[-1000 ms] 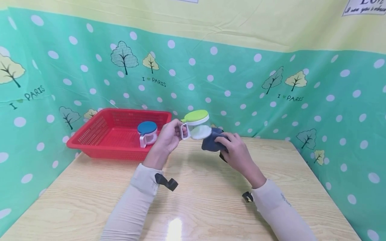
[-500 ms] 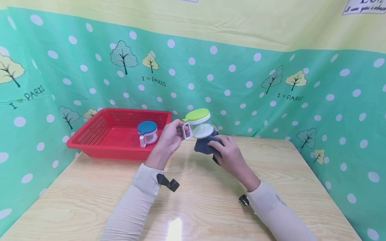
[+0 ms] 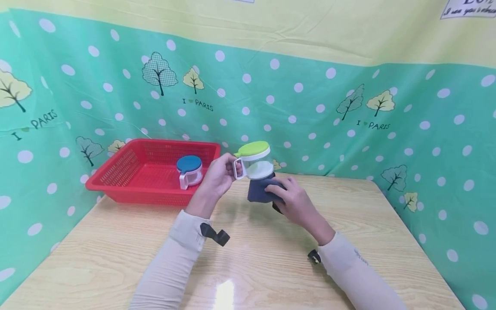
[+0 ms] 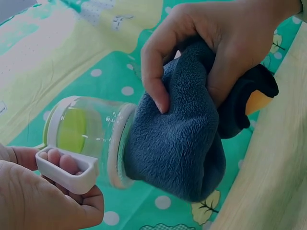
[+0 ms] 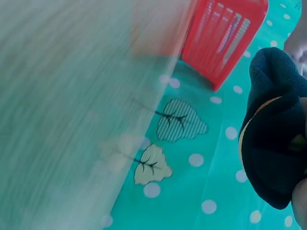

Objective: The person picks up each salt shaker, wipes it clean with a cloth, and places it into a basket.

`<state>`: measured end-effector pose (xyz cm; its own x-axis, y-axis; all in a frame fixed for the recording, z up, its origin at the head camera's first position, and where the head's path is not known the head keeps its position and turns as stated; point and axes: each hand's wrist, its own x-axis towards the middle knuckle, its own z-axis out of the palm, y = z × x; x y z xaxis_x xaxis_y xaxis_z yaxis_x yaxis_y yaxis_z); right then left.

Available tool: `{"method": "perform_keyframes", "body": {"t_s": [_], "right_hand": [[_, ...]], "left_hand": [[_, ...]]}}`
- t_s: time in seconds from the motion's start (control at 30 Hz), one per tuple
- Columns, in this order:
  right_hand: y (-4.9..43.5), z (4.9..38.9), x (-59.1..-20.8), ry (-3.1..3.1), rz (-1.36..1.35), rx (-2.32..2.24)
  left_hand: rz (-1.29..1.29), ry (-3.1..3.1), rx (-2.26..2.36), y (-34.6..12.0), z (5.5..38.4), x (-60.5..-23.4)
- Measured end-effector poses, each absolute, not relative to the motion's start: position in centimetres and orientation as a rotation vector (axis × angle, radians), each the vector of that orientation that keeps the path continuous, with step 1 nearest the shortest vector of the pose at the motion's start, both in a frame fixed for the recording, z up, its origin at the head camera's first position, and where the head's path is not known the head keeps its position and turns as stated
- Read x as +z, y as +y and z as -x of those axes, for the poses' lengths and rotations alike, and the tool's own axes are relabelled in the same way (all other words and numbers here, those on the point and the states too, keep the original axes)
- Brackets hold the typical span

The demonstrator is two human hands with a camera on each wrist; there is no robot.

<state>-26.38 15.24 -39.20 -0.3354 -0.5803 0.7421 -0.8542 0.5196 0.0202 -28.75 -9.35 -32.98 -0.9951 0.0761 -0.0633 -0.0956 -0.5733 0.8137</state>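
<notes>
My left hand (image 3: 219,177) grips the white handle of a clear seasoning jar (image 3: 258,166) with a green lid, holding it above the table. In the left wrist view the handle (image 4: 72,178) has fingers curled through it. A dark blue cloth (image 4: 177,129) is bunched in my right hand (image 3: 292,199), which pinches it against the jar's white base. The cloth covers the bottom of the jar in that view. In the right wrist view the cloth (image 5: 273,72) folds over, showing a dark side with an orange edge.
A red plastic basket (image 3: 116,196) stands at the back left of the wooden table (image 3: 263,258). Inside it sits a similar jar with a blue lid (image 3: 189,164). A green dotted curtain (image 3: 310,94) hangs behind the table.
My right hand has moved the cloth left and slightly down, from the jar's right side to under its base. The jar tilted in my left hand, then came back more upright.
</notes>
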Motion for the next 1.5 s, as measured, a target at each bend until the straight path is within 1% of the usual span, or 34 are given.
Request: {"method": "perform_keyframes", "body": {"t_s": [0.5,1.2,1.5], "right_hand": [[17.6,28.6,-39.4,-2.051,-1.021,0.517],[18.5,28.8,-39.0,-2.026,-0.959,0.491],[18.5,28.8,-38.9,-2.015,-0.961,0.518]], "left_hand": [[-0.011,1.379,2.656,-9.6,28.6,-32.6],[-0.078,1.420,2.484,-9.4,28.7,-33.2],[-0.143,1.459,2.423,-9.3,28.6,-33.3]]}}
